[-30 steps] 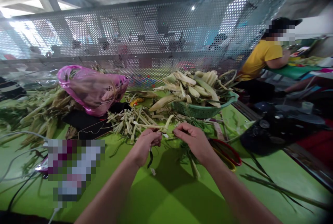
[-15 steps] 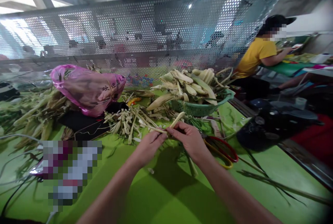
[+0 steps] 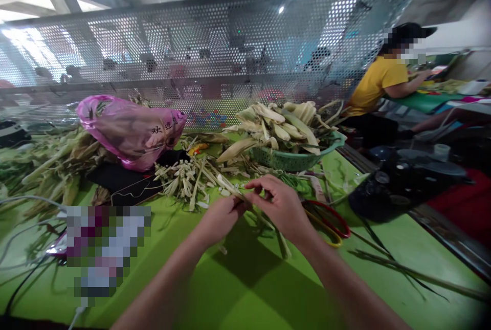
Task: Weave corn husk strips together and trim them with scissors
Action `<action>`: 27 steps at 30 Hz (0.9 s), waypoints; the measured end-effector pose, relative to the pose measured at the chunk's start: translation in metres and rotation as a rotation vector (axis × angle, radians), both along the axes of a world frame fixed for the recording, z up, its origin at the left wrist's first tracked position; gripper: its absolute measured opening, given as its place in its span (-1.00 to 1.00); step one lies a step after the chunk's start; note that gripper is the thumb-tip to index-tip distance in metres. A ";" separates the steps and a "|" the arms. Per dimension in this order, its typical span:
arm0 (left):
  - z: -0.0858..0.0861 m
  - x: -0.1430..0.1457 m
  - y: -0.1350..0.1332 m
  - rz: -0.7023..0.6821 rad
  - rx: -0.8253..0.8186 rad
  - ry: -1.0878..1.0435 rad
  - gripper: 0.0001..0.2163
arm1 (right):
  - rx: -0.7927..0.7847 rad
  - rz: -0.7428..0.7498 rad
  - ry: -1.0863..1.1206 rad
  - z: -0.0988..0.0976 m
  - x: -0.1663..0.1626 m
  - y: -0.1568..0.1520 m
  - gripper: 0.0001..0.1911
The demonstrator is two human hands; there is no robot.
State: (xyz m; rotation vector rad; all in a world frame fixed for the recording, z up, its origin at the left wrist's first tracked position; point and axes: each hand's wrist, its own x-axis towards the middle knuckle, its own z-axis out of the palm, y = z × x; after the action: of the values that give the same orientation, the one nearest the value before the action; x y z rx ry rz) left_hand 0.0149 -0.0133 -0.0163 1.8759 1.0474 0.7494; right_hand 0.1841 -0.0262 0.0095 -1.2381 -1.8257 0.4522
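Note:
My left hand [image 3: 220, 217] and my right hand [image 3: 282, 206] meet over the green table [image 3: 245, 289]. Both pinch a thin pale leaf strip [image 3: 226, 185] that slants up to the left between them. Just behind the hands lies a heap of folded pale leaf pieces [image 3: 187, 179]. Red and yellow scissors [image 3: 330, 220] rest on the table beside my right wrist.
A green basket [image 3: 299, 158] piled with pale husks stands behind the hands. A pink plastic bag [image 3: 130, 130] lies on dark cloth at the left, with green leaves beyond it. A perforated metal screen [image 3: 215, 59] closes the back. A person in yellow [image 3: 379, 89] sits at right.
The two hands have come together from apart. The leaf strip has turned, so that its free end points up to the left instead of up to the right.

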 end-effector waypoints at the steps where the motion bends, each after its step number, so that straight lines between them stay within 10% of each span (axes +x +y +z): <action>1: -0.002 0.001 0.000 -0.005 -0.002 0.017 -0.78 | -0.001 0.049 -0.027 0.000 -0.002 -0.001 -0.89; 15: -0.003 0.012 -0.017 -0.174 -0.113 0.006 -0.77 | -0.056 0.020 0.209 -0.012 -0.012 0.003 -0.93; 22: -0.003 0.010 -0.006 0.136 -0.332 -0.402 -0.71 | 0.183 -0.041 0.056 0.007 -0.002 -0.001 -0.86; 27: -0.003 0.003 0.000 0.264 -0.491 -0.705 -0.69 | 0.037 0.001 -0.054 0.005 0.001 0.001 -0.88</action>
State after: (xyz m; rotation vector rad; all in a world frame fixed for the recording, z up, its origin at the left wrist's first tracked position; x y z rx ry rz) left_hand 0.0181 -0.0134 -0.0192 0.9491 0.9051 1.0832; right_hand 0.1853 -0.0253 0.0140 -1.2350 -1.8719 0.3879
